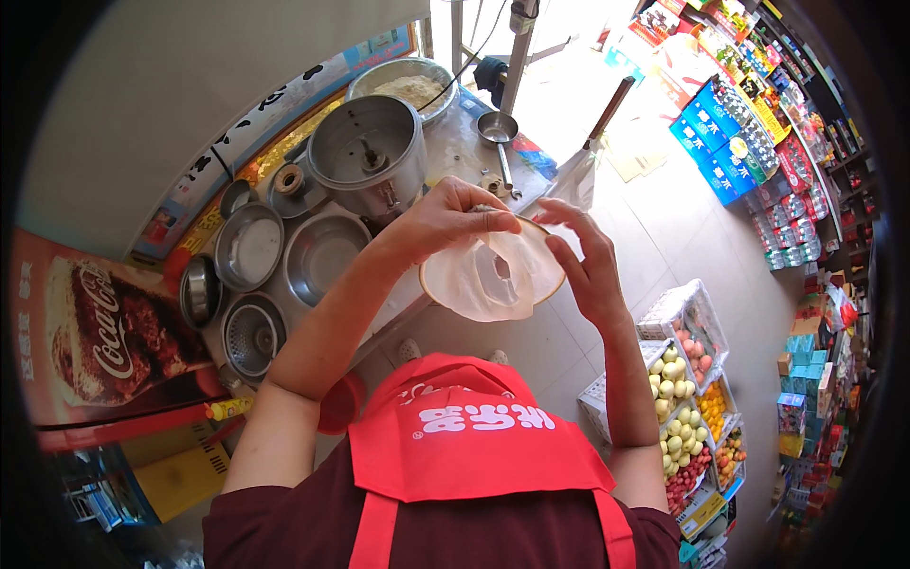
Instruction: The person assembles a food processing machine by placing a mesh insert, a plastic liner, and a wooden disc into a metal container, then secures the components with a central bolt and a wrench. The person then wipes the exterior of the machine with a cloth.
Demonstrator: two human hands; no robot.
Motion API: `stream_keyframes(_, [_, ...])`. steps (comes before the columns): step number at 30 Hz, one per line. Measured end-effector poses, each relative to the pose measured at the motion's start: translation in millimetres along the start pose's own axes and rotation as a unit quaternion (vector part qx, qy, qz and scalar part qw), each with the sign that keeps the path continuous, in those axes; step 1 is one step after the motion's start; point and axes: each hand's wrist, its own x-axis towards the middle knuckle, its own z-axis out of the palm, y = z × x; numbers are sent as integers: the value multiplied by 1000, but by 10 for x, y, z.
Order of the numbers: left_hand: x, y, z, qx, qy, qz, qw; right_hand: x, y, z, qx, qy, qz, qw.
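Over the table's near right side, my left hand [460,223] pinches the far edge of a round hoop fitted with thin, whitish, see-through cloth [474,289], which looks like a strainer. The cloth sags and is bunched in the middle, with a darker ring-shaped patch or hole there. My right hand [583,256] is at the hoop's right edge, fingers curved and apart; its thumb is close to the rim, and I cannot tell whether it touches. Left of my left hand stands a large metal machine drum [408,142] with a spindle inside.
Metal bowls [248,245], a perforated metal basket [251,332] and a basin of pale powder [431,81] crowd the table. A metal ladle [500,142] lies near its far edge. Fruit crates [654,327] stand low at right; stocked shelves [825,152] line the far right.
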Motion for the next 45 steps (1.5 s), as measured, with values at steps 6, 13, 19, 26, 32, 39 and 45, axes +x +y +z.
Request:
stream_keyframes(6, [-114,-91,116,-21,85,75,993,51,-244,17,23,19,81,996])
stream_keyframes(13, [-192,-113,160,30,168,192,966,-48,-303,-2,42,-1,114,993])
stream_keyframes(19, [-229,31,267,66,158,121,978,-40,-395,-76,2,-51,68,996])
stream_keyframes(26, [-196,87,345,109,126,129,978,-14,-457,-260,-12,-126,68,990])
stream_keyframes(32, [-191,111,334,94,109,136,980,-72,-394,-144,74,-92,96,988])
stream_keyframes(39, [-236,85,323,29,186,125,974,-112,-502,-88,33,-50,124,990])
stream_keyframes(45, [-185,113,323,52,214,165,961,-98,-581,-109,3,-39,121,992])
